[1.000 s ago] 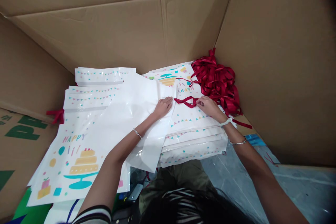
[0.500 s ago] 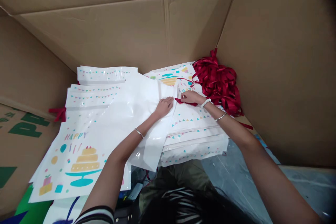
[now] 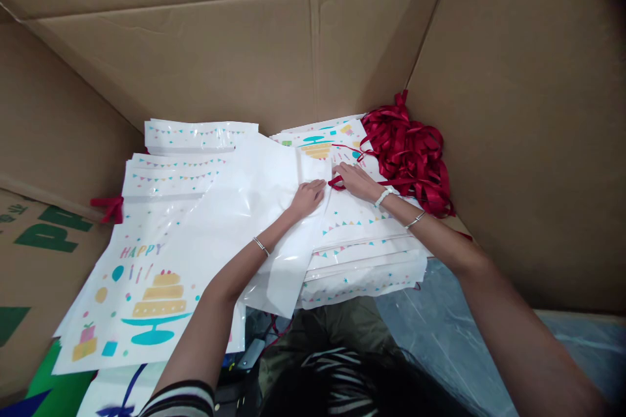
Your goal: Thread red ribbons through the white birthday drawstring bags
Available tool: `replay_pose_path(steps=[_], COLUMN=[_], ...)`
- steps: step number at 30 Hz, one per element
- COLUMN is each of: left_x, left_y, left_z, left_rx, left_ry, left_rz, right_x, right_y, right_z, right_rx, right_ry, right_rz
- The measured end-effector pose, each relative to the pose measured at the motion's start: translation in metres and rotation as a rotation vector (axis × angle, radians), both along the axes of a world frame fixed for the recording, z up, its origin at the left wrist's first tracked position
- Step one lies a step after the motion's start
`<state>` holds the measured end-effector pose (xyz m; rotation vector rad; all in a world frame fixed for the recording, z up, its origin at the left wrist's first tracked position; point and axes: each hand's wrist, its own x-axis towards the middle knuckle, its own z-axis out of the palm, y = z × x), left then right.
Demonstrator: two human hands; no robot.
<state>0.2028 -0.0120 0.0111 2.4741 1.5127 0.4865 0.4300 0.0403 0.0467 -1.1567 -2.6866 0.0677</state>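
Your left hand [image 3: 307,199] lies open on the glossy white bag [image 3: 259,208], while your right hand [image 3: 358,182] seems to pinch the red ribbon [image 3: 335,182], which a hard tug could pull free.

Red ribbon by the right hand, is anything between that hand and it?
Nothing visible. The right hand touches the red ribbon directly. The left hand lies just beside it on a white plastic bag, not across the ribbon.
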Motion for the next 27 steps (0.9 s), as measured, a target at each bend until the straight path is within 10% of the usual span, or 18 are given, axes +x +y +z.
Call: replay_pose_path(steps=[4,12,21,27], left_x=[0.0,-0.001,-0.002,-0.003], left_y=[0.0,0.0,0.002,0.001], left_z=[-0.001,-0.003,-0.007,-0.006], left_rx=[-0.007,-0.005,0.012,0.004], left_ry=[0.001,-0.014,-0.018,-0.016], left_rz=[0.005,-0.009,-0.006,0.004], right_x=[0.013,0.041,0.064,0.07], right_y=[0.005,0.038,0.022,0.014], right_z=[0.002,0.008,0.011,0.01], right_rx=[0.08,-0.237,0.128,0.082], right_ry=[0.013,0.607,-0.029,-0.031], right_rz=[-0.178,-0.588,-0.669,-0.667])
